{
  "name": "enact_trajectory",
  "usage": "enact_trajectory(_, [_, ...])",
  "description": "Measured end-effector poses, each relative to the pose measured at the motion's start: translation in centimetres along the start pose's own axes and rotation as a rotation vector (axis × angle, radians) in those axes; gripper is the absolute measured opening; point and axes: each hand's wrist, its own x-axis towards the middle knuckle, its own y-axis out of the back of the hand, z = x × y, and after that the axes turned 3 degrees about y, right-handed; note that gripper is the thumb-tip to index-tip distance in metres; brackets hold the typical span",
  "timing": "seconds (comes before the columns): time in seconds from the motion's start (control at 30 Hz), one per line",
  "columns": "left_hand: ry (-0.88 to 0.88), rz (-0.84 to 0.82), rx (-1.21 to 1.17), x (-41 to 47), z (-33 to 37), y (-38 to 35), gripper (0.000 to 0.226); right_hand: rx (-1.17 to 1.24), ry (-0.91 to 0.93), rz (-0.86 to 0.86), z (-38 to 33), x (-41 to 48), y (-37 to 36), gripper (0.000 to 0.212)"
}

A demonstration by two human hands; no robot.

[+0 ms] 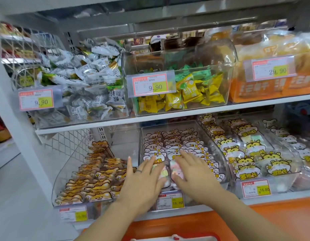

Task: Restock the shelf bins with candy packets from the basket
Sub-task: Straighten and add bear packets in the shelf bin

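Well, the biggest thing is a white store shelf [168, 117] with two levels.

The top level has three clear bins. The left top bin [46, 119] is piled high with white and grey packets [91, 70]. The middle top bin [227, 87] is about half full of yellow packets [194, 91] and green packets [189, 70]. The right top bin [303, 70] has big orange bags [258, 89].

The bottom level has three bins in plain view, and a bit of a fourth at the far right. The left bottom bin [63, 180] has brown bear packets [97, 185] lying in rows. The middle bottom bin [218, 153] has pink and white candy packets [168, 141] in two rows. The right bottom bin [281, 181] has yellow hamster packets [248, 171].

Both arms reach up and forward into the middle bottom bin. The left hand [143, 178] and the right hand [194, 173] lie flat, side by side, on the front candy packets. All the fingers are straight and spread out. Neither hand grips anything.

A red-orange basket [218, 238] just peeks in at the very bottom.

Six price tags hang on the bin fronts, one on each; the middle bottom tag [170, 200] sits under the hands.

One small ring [139, 170] is on the left hand.
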Motion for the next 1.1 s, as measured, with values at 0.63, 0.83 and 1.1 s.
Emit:
enact_trajectory(0.63, [-0.020, 0.044, 0.072, 2.6, -2.2, 0.9, 0.119, 0.101, 0.045, 0.001, 1.8, 0.0, 1.3, 0.102])
enact_trajectory(0.83, [-0.064, 0.319, 0.100, 2.2, -2.3, -0.1, 0.113, 0.407, -0.001, 0.036, 2.1, 0.0, 2.3, 0.104])
enact_trajectory(1.1, [-0.169, 0.493, 0.160, 2.0, -2.0, -0.5, 0.120, 0.867, -0.153, 0.107, 1.6, -0.4, 4.4, 0.087])
